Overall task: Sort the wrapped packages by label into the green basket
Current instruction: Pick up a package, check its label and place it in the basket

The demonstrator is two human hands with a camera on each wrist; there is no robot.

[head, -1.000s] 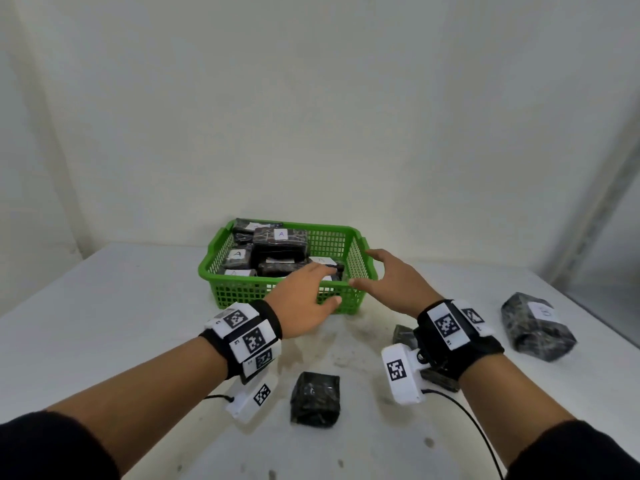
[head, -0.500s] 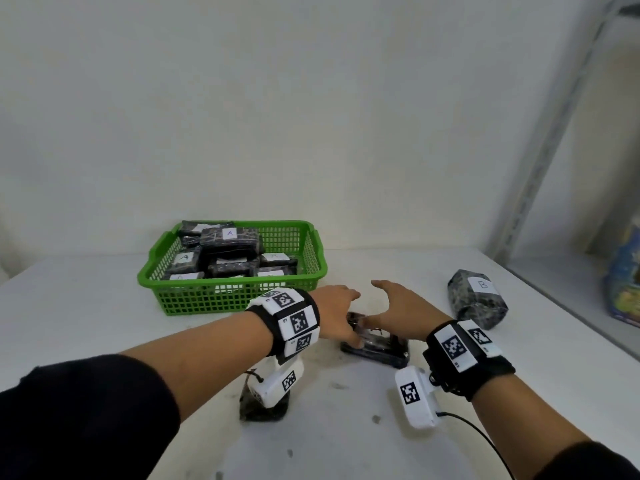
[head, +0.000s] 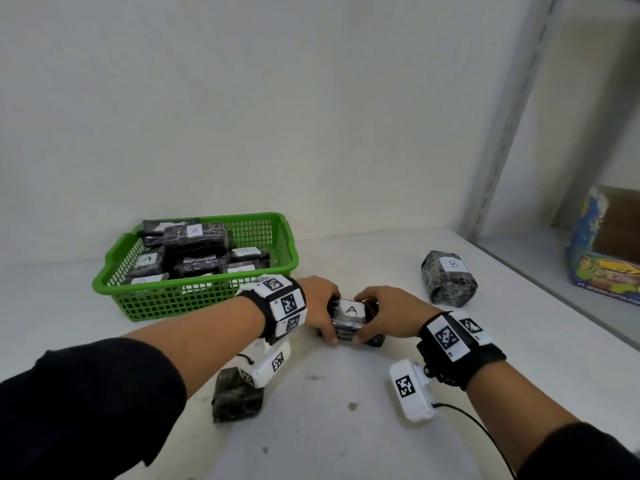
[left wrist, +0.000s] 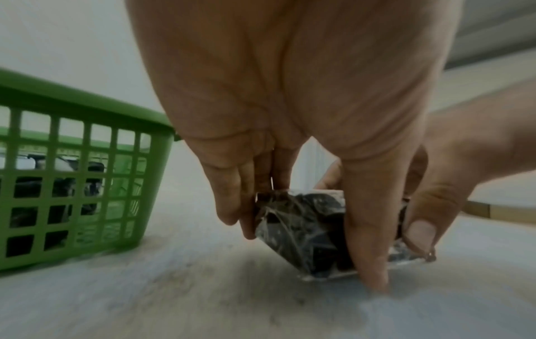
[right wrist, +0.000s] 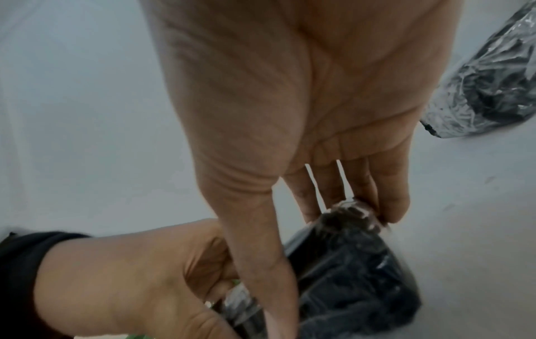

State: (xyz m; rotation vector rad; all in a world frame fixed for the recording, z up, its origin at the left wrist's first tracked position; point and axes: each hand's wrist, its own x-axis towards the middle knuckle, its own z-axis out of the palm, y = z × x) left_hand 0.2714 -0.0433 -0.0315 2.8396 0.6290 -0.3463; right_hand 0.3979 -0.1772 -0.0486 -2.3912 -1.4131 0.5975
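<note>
A dark plastic-wrapped package with a white "A" label (head: 350,310) lies on the white table in front of the green basket (head: 157,299). My left hand (head: 320,308) grips its left end and my right hand (head: 382,315) grips its right end, thumbs on the near side. The left wrist view shows the package (left wrist: 301,231) tilted, its near edge on the table, held between the fingers (left wrist: 232,201) and thumb. In the right wrist view the fingers (right wrist: 388,199) curl over the package (right wrist: 356,270). The basket holds several "A"-labelled packages (head: 195,237).
A package labelled "B" (head: 448,280) lies to the right on the table. An unlabelled dark package (head: 235,398) sits near me under my left wrist. A metal shelf post (head: 509,109) and a colourful box (head: 606,251) stand at the far right.
Both hands came back from the basket to the package on the table and closed round its two ends; the "A" label now faces up. The head view swung to the right.
</note>
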